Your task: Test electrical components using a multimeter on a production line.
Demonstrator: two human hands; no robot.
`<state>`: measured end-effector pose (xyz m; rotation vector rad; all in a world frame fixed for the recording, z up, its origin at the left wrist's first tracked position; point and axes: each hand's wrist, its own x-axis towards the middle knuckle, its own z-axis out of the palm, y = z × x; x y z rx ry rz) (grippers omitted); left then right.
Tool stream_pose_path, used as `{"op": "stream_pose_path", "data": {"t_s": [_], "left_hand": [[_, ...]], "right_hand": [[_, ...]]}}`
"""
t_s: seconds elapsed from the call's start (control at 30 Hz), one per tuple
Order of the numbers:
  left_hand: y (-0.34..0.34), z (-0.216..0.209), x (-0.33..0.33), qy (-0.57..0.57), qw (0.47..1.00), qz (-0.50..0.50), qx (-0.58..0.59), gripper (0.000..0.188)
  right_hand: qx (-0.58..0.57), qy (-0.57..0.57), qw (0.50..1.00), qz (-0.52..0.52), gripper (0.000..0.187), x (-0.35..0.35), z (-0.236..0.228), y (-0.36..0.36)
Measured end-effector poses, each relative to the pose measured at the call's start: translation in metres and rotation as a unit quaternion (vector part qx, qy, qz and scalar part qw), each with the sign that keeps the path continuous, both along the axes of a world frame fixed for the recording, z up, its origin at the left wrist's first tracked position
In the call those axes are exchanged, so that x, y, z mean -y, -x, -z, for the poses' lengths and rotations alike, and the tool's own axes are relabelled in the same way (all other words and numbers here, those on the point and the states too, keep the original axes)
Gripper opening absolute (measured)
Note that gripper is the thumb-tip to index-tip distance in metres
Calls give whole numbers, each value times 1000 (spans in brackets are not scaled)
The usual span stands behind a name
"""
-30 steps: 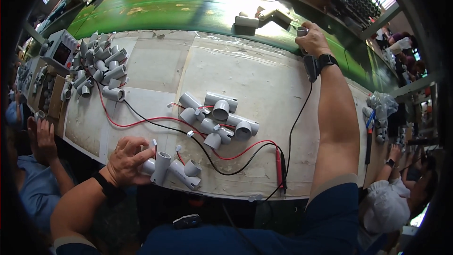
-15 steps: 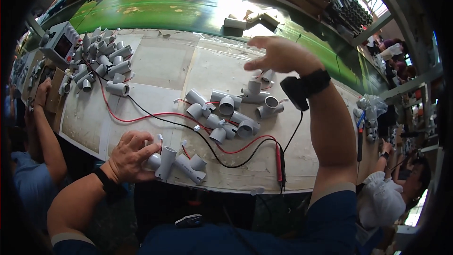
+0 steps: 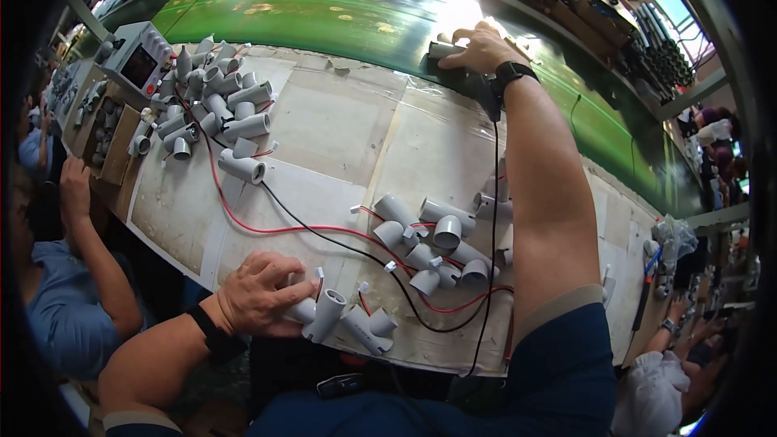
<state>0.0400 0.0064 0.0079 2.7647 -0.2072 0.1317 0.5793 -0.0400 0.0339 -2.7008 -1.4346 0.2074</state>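
At 8 o'clock, the left hand (image 3: 263, 295) grasps a grey tee fitting (image 3: 325, 317) at the near edge of the worktable (image 3: 324, 121). At 1 o'clock, the right hand (image 3: 483, 47) reaches a grey pipe piece (image 3: 443, 50) on the green belt (image 3: 299, 12) (whether its grip is closed cannot be told); a boxed instrument (image 3: 136, 65) stands at 10 o'clock.
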Motion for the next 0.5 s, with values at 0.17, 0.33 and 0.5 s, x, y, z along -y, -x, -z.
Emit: {"op": "stream_pose_path", "data": {"t_s": [0.17, 0.33, 0.5], "left_hand": [[-3, 0, -1, 7, 1000, 3, 6, 72], [-1, -2, 0, 4, 1000, -6, 5, 71], [-6, -5, 1, -3, 1000, -4, 22, 71]], "right_hand": [[-1, -39, 997, -69, 69, -5, 1, 20], [-120, -31, 982, -144, 67, 32, -44, 69], [-9, -17, 998, -52, 77, 41, -18, 10]]}}
